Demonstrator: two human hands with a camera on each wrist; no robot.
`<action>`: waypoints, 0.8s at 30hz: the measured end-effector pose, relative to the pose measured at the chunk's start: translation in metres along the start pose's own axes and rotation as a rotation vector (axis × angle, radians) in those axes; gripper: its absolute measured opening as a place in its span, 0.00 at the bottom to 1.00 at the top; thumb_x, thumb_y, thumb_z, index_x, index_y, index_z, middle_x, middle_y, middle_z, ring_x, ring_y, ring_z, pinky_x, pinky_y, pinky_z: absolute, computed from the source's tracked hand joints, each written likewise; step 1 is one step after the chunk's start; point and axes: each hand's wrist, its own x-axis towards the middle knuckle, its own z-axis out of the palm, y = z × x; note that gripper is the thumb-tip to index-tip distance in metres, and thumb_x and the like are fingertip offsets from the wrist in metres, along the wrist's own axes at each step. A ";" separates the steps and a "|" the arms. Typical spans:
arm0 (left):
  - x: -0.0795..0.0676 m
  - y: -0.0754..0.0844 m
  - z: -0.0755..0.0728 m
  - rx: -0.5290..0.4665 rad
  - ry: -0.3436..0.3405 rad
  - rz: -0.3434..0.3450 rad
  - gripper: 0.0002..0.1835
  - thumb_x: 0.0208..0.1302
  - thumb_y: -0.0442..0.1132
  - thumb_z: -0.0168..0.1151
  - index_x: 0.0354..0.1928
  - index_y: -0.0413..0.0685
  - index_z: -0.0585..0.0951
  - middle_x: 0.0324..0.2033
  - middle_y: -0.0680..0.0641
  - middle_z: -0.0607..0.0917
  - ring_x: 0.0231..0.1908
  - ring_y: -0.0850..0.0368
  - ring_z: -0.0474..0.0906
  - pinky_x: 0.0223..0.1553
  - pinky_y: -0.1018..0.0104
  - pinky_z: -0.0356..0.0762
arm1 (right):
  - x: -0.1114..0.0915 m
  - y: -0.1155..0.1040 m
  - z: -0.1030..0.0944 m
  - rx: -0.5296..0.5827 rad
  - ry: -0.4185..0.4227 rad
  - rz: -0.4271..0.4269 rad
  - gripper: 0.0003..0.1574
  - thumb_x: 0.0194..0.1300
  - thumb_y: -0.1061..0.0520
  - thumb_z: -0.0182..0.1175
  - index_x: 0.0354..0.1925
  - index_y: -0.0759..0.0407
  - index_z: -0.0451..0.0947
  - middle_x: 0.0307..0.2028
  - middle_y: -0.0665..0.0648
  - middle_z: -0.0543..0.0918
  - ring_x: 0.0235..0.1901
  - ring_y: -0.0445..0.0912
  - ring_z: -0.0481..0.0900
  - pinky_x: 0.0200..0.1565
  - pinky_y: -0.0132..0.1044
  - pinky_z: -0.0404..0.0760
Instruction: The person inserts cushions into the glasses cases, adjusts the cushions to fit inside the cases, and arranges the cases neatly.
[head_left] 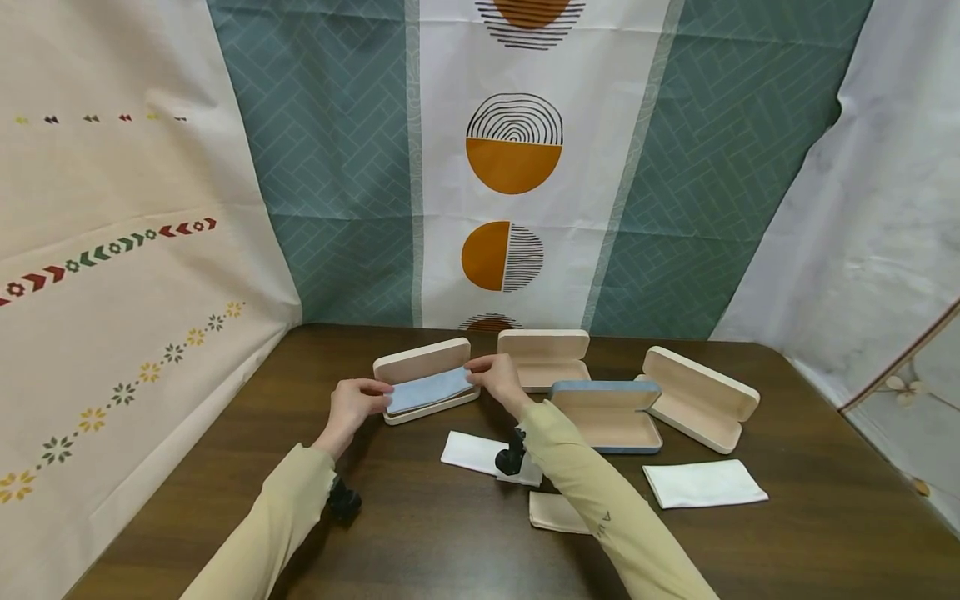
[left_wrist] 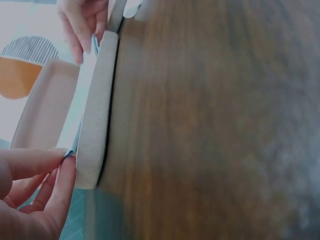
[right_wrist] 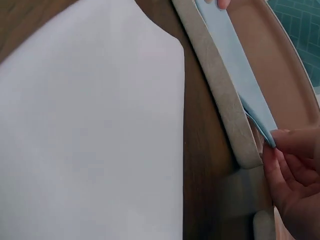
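Note:
A folded light-blue cloth (head_left: 429,392) stretches between both hands, over the base of an open cream glasses case (head_left: 420,364) at the left of the table. My left hand (head_left: 351,412) pinches the cloth's left end between thumb and fingers. At the other end, my right hand (head_left: 501,382) pinches the right corner. In the right wrist view the cloth (right_wrist: 235,60) runs just inside the case's front wall (right_wrist: 215,75), its layers slightly parted near the right fingertips. The left wrist view shows the cloth edge-on; how deep it sits inside is hard to tell.
Right of this case stand a second open cream case (head_left: 543,343), an open blue case (head_left: 603,407) and another open cream case (head_left: 701,392). Nearer lie a white folded cloth (head_left: 468,452), a beige cloth (head_left: 553,514) partly under the right sleeve, and another white cloth (head_left: 705,484).

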 end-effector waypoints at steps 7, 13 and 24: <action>0.000 0.000 0.000 0.055 -0.023 0.037 0.08 0.50 0.25 0.65 0.35 0.29 0.82 0.31 0.38 0.81 0.27 0.55 0.78 0.33 0.61 0.78 | 0.001 0.000 0.002 -0.054 -0.017 -0.003 0.10 0.51 0.71 0.64 0.36 0.69 0.82 0.34 0.60 0.82 0.35 0.48 0.77 0.33 0.33 0.76; 0.001 0.000 0.000 0.143 -0.031 0.059 0.07 0.50 0.26 0.66 0.32 0.31 0.83 0.31 0.39 0.82 0.26 0.54 0.78 0.32 0.62 0.77 | 0.000 -0.001 0.004 -0.079 -0.032 -0.003 0.10 0.51 0.71 0.64 0.36 0.69 0.82 0.33 0.60 0.82 0.32 0.46 0.77 0.31 0.31 0.75; 0.004 0.003 0.000 0.315 -0.001 0.148 0.05 0.44 0.28 0.69 0.26 0.37 0.83 0.26 0.45 0.82 0.29 0.51 0.71 0.26 0.65 0.68 | 0.000 0.001 0.004 -0.125 -0.039 -0.066 0.10 0.50 0.72 0.64 0.35 0.69 0.82 0.30 0.59 0.81 0.29 0.46 0.75 0.29 0.30 0.73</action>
